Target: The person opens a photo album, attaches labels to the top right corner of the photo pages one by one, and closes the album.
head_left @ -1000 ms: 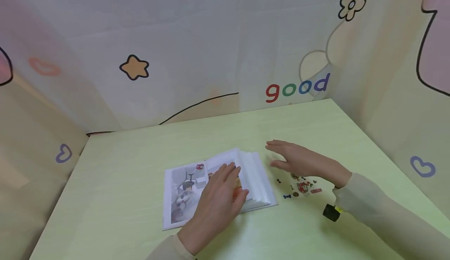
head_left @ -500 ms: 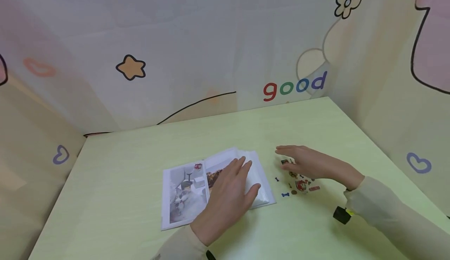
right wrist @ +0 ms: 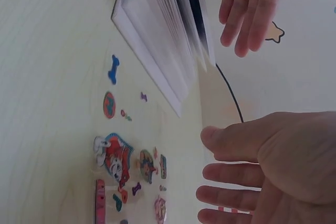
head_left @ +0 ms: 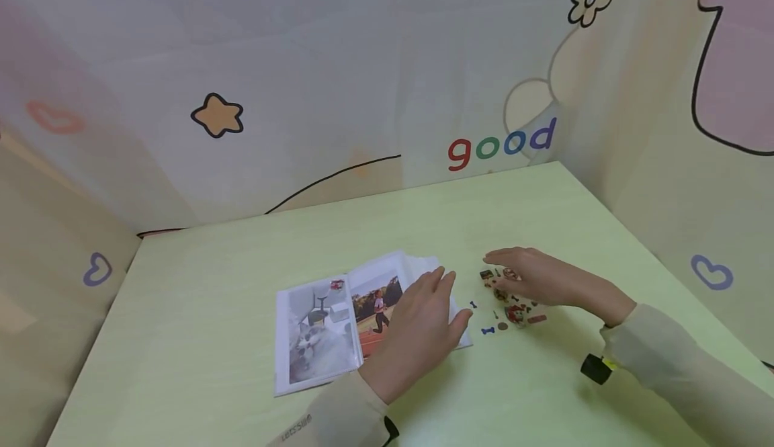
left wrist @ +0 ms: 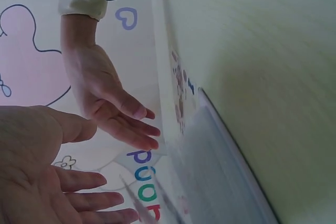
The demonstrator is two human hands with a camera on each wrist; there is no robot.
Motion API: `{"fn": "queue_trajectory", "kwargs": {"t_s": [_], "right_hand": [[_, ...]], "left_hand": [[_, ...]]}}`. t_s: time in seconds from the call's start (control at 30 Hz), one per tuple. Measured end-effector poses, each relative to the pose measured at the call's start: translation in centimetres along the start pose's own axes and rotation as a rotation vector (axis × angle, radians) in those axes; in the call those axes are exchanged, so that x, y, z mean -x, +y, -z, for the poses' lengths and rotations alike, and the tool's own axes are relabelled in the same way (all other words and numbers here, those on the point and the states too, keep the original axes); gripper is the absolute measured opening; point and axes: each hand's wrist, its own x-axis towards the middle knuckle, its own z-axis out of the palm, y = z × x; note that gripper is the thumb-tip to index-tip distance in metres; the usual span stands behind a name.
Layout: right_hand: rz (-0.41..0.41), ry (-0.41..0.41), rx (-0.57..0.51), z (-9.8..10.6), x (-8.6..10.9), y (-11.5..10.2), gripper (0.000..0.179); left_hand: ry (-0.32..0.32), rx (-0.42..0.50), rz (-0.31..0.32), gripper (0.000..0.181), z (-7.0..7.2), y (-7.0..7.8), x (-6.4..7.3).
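An open photo album (head_left: pixel 314 339) lies on the table, showing a cat photo on its left page and a photo of a runner on the right. My left hand (head_left: pixel 417 336), fingers straight, is over the album's right side and covers part of it. In the right wrist view, thin sleeves of the album (right wrist: pixel 163 30) stand partly raised. My right hand (head_left: pixel 544 279) hovers with extended fingers above a clear sheet of cartoon stickers (head_left: pixel 517 314), hiding some of them. Bones, small round badges and a red-capped puppy sticker (right wrist: pixel 115 161) show on it. Neither hand holds anything.
The pale green table (head_left: pixel 230 259) carries the album and the sheet. A printed cloth backdrop (head_left: pixel 314 84) rises behind the table and along both sides. A black wrist device (head_left: pixel 596 369) hangs below the right sleeve.
My left hand has moved right across the album, uncovering the runner photo. The right hand has shifted right and now lies over the stickers' far part. The head view has shifted slightly.
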Motion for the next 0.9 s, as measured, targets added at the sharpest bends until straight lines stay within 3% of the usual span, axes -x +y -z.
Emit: {"fn": "queue_trajectory", "kwargs": {"t_s": [0.2, 0.47, 0.9], "right_hand": [[-0.025, 0.024, 0.058, -0.3, -0.2, 0.8, 0.039], [-0.038, 0.068, 0.173, -1.0, -0.7, 2.2, 0.035], [-0.002, 0.071, 0.275, -1.7, -1.6, 3.4, 0.019]], "left_hand": [[-0.045, -0.032, 0.018, 0.059, -1.1, 0.9, -1.0], [-0.057, -0.055, 0.073, 0.056, -1.5, 1.8, -2.6], [-0.119, -0.063, 0.113, 0.036, -4.0, 2.7, -4.4]]}}
